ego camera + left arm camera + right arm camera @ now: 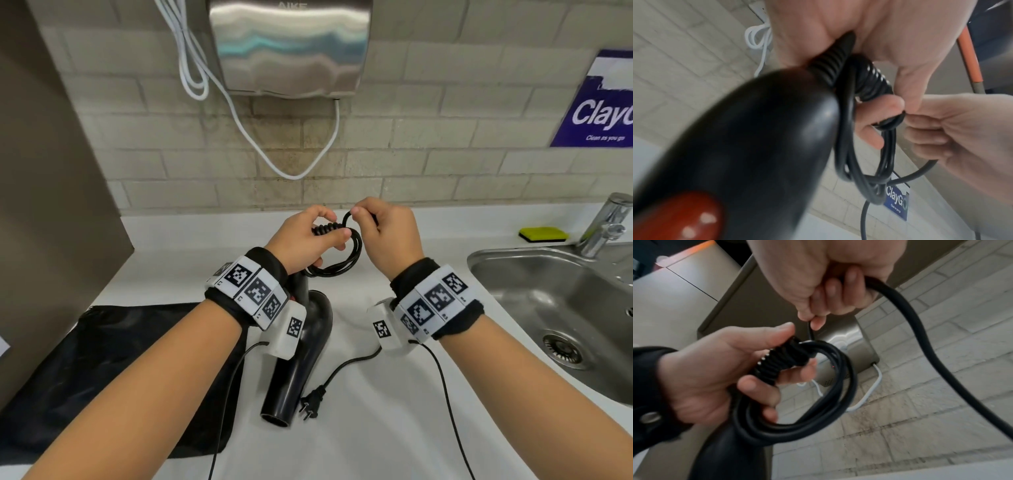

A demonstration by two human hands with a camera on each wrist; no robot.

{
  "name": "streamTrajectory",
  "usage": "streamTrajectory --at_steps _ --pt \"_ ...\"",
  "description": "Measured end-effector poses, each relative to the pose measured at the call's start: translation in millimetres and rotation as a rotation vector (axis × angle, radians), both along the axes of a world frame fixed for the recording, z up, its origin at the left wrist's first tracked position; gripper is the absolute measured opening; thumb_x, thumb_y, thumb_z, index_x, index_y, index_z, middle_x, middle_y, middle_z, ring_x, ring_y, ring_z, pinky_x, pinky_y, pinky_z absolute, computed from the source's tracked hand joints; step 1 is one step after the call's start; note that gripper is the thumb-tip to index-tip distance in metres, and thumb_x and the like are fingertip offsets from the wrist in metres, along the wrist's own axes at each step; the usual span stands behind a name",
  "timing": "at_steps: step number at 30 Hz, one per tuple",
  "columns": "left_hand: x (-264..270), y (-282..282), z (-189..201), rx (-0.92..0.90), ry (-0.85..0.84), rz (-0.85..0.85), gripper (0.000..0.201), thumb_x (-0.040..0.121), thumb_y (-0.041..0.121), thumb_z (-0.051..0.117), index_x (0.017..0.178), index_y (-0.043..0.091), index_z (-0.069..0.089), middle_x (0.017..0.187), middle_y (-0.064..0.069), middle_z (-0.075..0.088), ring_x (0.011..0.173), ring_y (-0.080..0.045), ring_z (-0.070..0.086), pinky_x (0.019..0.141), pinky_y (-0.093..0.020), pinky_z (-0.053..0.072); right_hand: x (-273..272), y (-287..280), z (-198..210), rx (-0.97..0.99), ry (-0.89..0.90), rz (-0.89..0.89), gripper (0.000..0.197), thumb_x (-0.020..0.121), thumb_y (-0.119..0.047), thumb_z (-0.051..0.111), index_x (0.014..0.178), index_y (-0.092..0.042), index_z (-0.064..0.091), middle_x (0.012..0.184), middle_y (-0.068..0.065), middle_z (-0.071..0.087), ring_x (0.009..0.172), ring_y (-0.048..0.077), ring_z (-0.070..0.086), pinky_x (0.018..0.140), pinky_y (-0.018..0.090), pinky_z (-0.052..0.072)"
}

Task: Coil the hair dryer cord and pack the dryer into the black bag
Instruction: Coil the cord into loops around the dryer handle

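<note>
The black hair dryer [301, 346] hangs nozzle-down over the white counter [376, 438]. My left hand [310, 236] grips the ribbed cord collar [777, 363] at the end of its handle, together with several loops of coiled black cord [354, 255]. My right hand [385, 231] pinches the cord just right of the coil. The loose rest of the cord trails down to the plug [311, 402] lying on the counter. In the left wrist view the dryer handle [756, 138] fills the foreground, with the loops [857, 162] hanging beside it. The black bag [102, 359] lies flat at the left.
A steel sink [507, 270] with a faucet [608, 222] and a yellow sponge [543, 234] is at the right. On the tiled wall hang a hand dryer [291, 44], its white cable [239, 120] and a purple sign [603, 102].
</note>
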State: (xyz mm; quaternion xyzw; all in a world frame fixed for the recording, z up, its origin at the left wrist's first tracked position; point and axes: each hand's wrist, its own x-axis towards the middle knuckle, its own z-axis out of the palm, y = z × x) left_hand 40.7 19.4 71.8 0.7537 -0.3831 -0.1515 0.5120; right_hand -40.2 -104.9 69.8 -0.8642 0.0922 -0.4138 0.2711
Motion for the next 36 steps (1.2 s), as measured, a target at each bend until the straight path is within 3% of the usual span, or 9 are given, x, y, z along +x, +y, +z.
streamTrajectory --at_steps 4,10,15,17,21,24,28,32,36 --pt "-4.4 -1.0 2.3 -0.122 0.057 -0.023 0.018 0.09 0.02 0.059 0.107 0.017 0.065 0.081 -0.001 0.069 0.051 0.001 0.058 0.049 -0.019 0.047 -5.7 11.6 3.4 -0.014 -0.077 0.067 0.027 0.088 -0.023 0.048 0.079 -0.004 0.066 0.058 -0.001 0.058 0.056 0.016 0.052 0.053 0.026 0.039" --pt "8.8 6.8 -4.2 -0.338 0.258 0.191 0.009 0.088 0.016 0.061 0.094 0.013 0.068 0.075 -0.001 0.068 0.037 -0.005 0.043 0.039 -0.018 0.04 -11.0 -5.8 -6.2 0.113 0.073 0.218 0.018 0.092 -0.007 0.047 0.091 -0.011 0.065 0.06 -0.014 0.05 0.056 -0.006 0.049 0.057 0.007 0.036" --pt "14.4 12.2 -5.2 -0.324 0.251 0.17 0.012 0.087 0.01 0.061 0.093 0.019 0.067 0.074 0.002 0.066 0.034 -0.004 0.036 0.034 -0.017 0.034 -13.9 -32.3 -20.9 0.067 0.332 0.107 0.018 0.093 -0.013 0.048 0.086 -0.008 0.064 0.077 0.002 0.062 0.07 0.012 0.053 0.063 0.005 0.037" --pt "11.3 9.7 -4.5 -0.326 0.239 0.158 0.016 0.087 0.009 0.061 0.099 0.017 0.067 0.072 0.002 0.066 0.032 -0.004 0.032 0.033 -0.017 0.031 -13.1 -37.9 -20.5 0.04 0.401 0.098 0.016 0.092 -0.013 0.05 0.09 -0.007 0.065 0.083 0.002 0.062 0.072 0.008 0.053 0.067 0.012 0.038" --pt "9.6 7.1 -4.8 -0.339 0.24 0.181 0.011 0.087 0.011 0.062 0.094 0.017 0.067 0.075 -0.002 0.067 0.031 -0.004 0.034 0.033 -0.016 0.028 -11.6 -53.6 -35.0 -0.011 0.555 -0.095 0.029 0.087 -0.014 0.058 0.115 -0.008 0.054 0.123 0.011 0.048 0.111 0.025 0.047 0.091 0.028 0.037" --pt "9.9 7.2 -5.8 -0.325 0.215 0.213 0.008 0.086 0.015 0.064 0.086 0.022 0.068 0.072 0.002 0.068 0.031 -0.004 0.035 0.033 -0.017 0.029 -19.0 -50.9 -54.7 0.066 0.417 -0.227 0.024 0.084 -0.012 0.061 0.102 -0.005 0.046 0.103 0.009 0.046 0.089 0.024 0.045 0.075 0.025 0.035" --pt "8.1 6.0 -5.1 -0.278 0.193 0.214 0.005 0.086 0.019 0.064 0.088 0.021 0.068 0.076 0.001 0.068 0.032 -0.004 0.035 0.034 -0.017 0.03 -25.3 -33.2 -77.2 0.064 0.804 0.058 0.021 0.086 -0.019 0.06 0.07 -0.016 0.047 0.071 0.0 0.051 0.068 0.018 0.046 0.054 0.02 0.035" --pt "3.3 3.3 -5.8 -0.257 0.179 0.197 0.009 0.086 0.019 0.064 0.081 0.025 0.068 0.071 0.005 0.068 0.032 -0.005 0.033 0.034 -0.017 0.029 -31.2 -8.5 -96.4 -0.065 1.076 0.278 0.006 0.085 -0.02 0.058 0.086 -0.016 0.062 0.102 0.005 0.065 0.079 0.013 0.051 0.062 0.014 0.039" --pt "1.2 2.7 -5.3 -0.237 0.181 0.205 0.005 0.085 0.021 0.066 0.082 0.024 0.068 0.072 0.004 0.068 0.032 -0.005 0.033 0.035 -0.017 0.029 -27.5 8.5 -117.0 -0.142 1.228 0.35 0.029 0.082 -0.017 0.063 0.11 -0.013 0.063 0.115 0.004 0.061 0.104 0.02 0.056 0.081 0.021 0.039"
